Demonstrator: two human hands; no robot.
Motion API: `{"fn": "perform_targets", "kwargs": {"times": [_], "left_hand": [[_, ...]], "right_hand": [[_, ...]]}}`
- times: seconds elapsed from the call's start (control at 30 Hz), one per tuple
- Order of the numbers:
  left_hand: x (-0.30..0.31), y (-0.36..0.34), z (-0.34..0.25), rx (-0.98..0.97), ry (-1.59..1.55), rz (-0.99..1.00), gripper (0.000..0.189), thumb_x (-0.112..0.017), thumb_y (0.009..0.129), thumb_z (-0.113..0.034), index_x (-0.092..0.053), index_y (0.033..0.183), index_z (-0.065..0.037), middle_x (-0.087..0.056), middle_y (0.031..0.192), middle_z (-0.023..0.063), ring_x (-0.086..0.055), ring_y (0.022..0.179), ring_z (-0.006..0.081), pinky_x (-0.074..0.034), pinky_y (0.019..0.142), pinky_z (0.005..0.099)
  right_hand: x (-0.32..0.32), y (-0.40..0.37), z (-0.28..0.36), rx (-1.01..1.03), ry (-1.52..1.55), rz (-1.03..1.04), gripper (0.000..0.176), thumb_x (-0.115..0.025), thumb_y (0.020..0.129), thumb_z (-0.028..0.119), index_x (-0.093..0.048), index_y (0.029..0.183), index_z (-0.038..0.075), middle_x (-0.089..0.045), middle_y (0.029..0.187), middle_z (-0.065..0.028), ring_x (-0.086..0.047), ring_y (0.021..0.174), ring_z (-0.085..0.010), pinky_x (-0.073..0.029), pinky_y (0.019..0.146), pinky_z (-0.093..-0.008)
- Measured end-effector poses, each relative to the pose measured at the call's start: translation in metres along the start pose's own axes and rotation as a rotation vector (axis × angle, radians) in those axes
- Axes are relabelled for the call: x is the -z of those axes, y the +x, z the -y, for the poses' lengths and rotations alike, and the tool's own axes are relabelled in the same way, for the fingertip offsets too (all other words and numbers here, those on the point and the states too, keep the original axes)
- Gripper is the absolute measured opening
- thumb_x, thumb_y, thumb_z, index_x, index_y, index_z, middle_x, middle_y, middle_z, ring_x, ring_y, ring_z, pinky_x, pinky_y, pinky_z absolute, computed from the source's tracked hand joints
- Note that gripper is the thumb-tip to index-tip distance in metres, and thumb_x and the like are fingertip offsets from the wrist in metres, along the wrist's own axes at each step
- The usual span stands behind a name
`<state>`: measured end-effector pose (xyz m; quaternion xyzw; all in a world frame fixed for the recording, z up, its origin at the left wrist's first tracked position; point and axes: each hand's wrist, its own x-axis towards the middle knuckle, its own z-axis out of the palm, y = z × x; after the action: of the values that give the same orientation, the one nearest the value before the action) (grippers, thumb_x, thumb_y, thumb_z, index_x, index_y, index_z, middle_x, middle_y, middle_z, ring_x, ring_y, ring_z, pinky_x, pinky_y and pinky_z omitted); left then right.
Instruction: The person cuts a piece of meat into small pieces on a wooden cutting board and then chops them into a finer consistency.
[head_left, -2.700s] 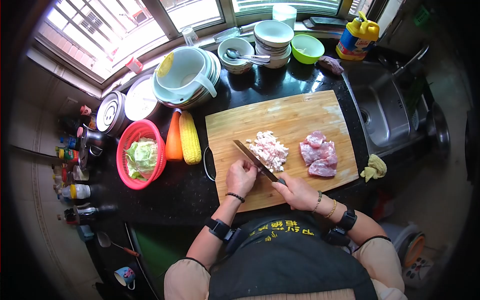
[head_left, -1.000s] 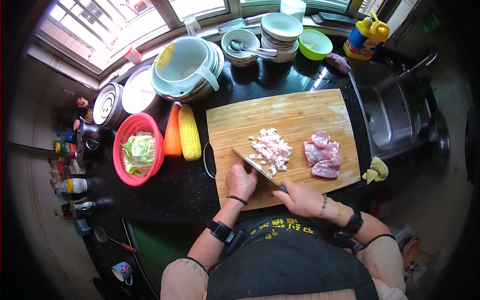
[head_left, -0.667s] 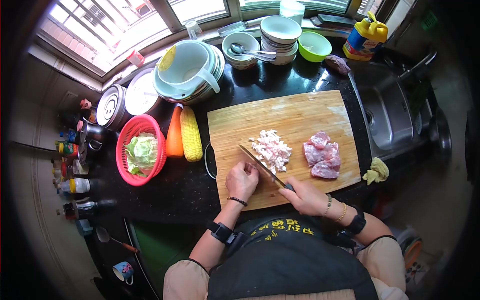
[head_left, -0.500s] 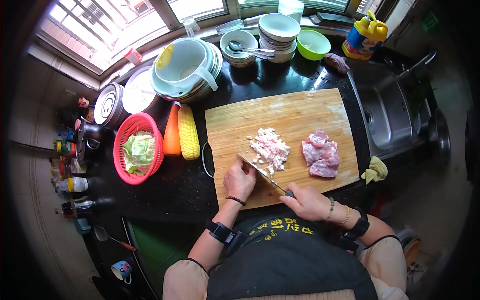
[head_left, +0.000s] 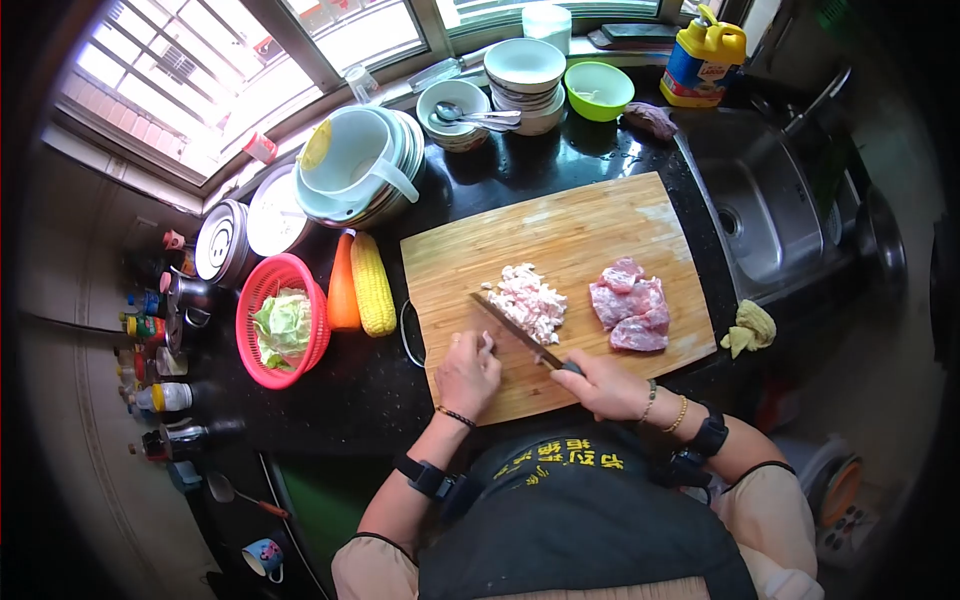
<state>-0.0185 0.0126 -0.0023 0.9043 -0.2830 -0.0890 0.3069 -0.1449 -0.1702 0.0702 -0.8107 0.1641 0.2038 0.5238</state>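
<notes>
My right hand (head_left: 606, 386) grips the dark handle of a kitchen knife (head_left: 513, 326), whose blade slants up to the left over the wooden cutting board (head_left: 545, 215). Just left of the blade, my left hand (head_left: 468, 374) rests low on the board with its fingers curled together; whatever lies under the fingertips is hidden. Beyond the blade is a loose heap of chopped pale meat (head_left: 533, 302). To the right, apart from the heap, lie larger pieces of raw pink meat (head_left: 632, 306).
Left of the board are a carrot (head_left: 343, 285), a corn cob (head_left: 374, 287) and a red basket (head_left: 246, 350) holding cabbage. Stacked bowls (head_left: 525, 65) and a green bowl (head_left: 600, 92) stand behind. The sink (head_left: 765, 200) and a crumpled cloth (head_left: 750, 329) are at right.
My left hand has drawn back from the blade, slightly down and left. The knife has lifted and shifted a little left in my right hand. The whole view has shifted slightly.
</notes>
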Motion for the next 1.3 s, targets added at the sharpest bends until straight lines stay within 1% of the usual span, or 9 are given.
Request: {"fn": "perform_targets", "kwargs": {"times": [0.03,0.13,0.27,0.33,0.4,0.43,0.57,0.63,1.3], "left_hand": [[0.004,0.005,0.001,0.027,0.022,0.012,0.013,-0.059,0.075,-0.01,-0.053,0.085,-0.004,-0.055,0.08,0.0168,-0.058,0.071,0.0364,-0.046,0.062,0.0452],[0.013,0.02,-0.006,-0.04,-0.008,-0.04,0.011,-0.059,0.075,-0.01,-0.054,0.082,-0.004,-0.056,0.079,0.0173,-0.058,0.069,0.0359,-0.046,0.061,0.0438],[0.005,0.027,-0.007,-0.278,0.184,-0.001,0.011,-0.061,0.077,-0.011,-0.056,0.083,-0.004,-0.054,0.08,0.016,-0.057,0.07,0.0352,-0.046,0.06,0.0433],[0.003,0.024,-0.013,-0.273,0.175,-0.01,0.011,-0.062,0.08,-0.014,-0.057,0.083,-0.005,-0.053,0.08,0.0156,-0.057,0.071,0.0348,-0.046,0.06,0.0433],[0.005,0.023,-0.019,-0.117,0.017,-0.127,0.016,-0.066,0.078,-0.017,-0.059,0.081,-0.003,-0.055,0.078,0.0155,-0.056,0.065,0.0302,-0.045,0.057,0.0388],[0.001,0.025,-0.014,-0.097,0.013,-0.18,0.019,-0.067,0.081,-0.023,-0.06,0.08,-0.005,-0.054,0.077,0.0151,-0.057,0.067,0.0334,-0.044,0.058,0.0424],[0.002,0.03,-0.016,0.224,-0.061,-0.053,0.023,-0.069,0.077,-0.025,-0.061,0.075,-0.004,-0.058,0.063,0.0132,-0.059,0.063,0.032,-0.045,0.059,0.0407],[-0.006,0.03,-0.015,0.26,-0.087,-0.053,0.022,-0.069,0.077,-0.024,-0.061,0.076,-0.003,-0.059,0.065,0.0137,-0.06,0.064,0.0317,-0.046,0.059,0.0402],[-0.007,0.034,-0.013,0.409,-0.145,0.039,0.019,-0.069,0.074,-0.023,-0.065,0.073,-0.004,-0.065,0.069,0.0126,-0.064,0.068,0.0293,-0.049,0.063,0.0392]], "right_hand": [[0.007,-0.006,0.003,-0.138,0.078,0.034,0.043,-0.047,0.093,0.043,-0.054,0.096,0.001,-0.06,0.062,-0.0162,-0.062,0.054,-0.0274,-0.048,0.056,-0.0384],[0.004,-0.008,-0.015,-0.062,0.067,-0.029,0.043,-0.047,0.093,0.043,-0.054,0.097,0.001,-0.057,0.054,-0.0098,-0.058,0.042,-0.0198,-0.047,0.05,-0.0346],[0.0,-0.011,-0.012,-0.035,0.115,-0.047,0.043,-0.047,0.093,0.043,-0.054,0.098,0.001,-0.058,0.054,-0.0116,-0.059,0.045,-0.0227,-0.047,0.052,-0.0365],[0.001,-0.012,-0.008,-0.021,0.089,-0.051,0.042,-0.047,0.093,0.042,-0.054,0.099,0.0,-0.06,0.062,-0.0167,-0.062,0.056,-0.0301,-0.048,0.057,-0.0402],[0.0,-0.013,-0.006,0.006,0.076,-0.072,0.042,-0.047,0.093,0.041,-0.054,0.099,0.0,-0.061,0.067,-0.0192,-0.062,0.063,-0.034,-0.048,0.06,-0.0422],[-0.001,-0.012,-0.006,0.033,0.056,-0.088,0.041,-0.047,0.093,0.041,-0.054,0.099,0.001,-0.062,0.073,-0.0217,-0.062,0.07,-0.0378,-0.047,0.064,-0.0441],[-0.01,-0.008,-0.004,0.026,0.035,-0.057,0.04,-0.047,0.093,0.04,-0.054,0.101,0.001,-0.062,0.08,-0.0238,-0.06,0.077,-0.0415,-0.047,0.067,-0.0466],[-0.02,-0.004,-0.013,0.133,-0.045,-0.144,0.04,-0.048,0.093,0.038,-0.053,0.102,0.0,-0.062,0.078,-0.0242,-0.06,0.075,-0.0414,-0.046,0.066,-0.0477],[-0.018,0.017,0.008,0.073,-0.075,-0.113,0.037,-0.048,0.093,0.034,-0.049,0.103,-0.001,-0.062,0.078,-0.0252,-0.06,0.076,-0.0426,-0.046,0.065,-0.049]]}}
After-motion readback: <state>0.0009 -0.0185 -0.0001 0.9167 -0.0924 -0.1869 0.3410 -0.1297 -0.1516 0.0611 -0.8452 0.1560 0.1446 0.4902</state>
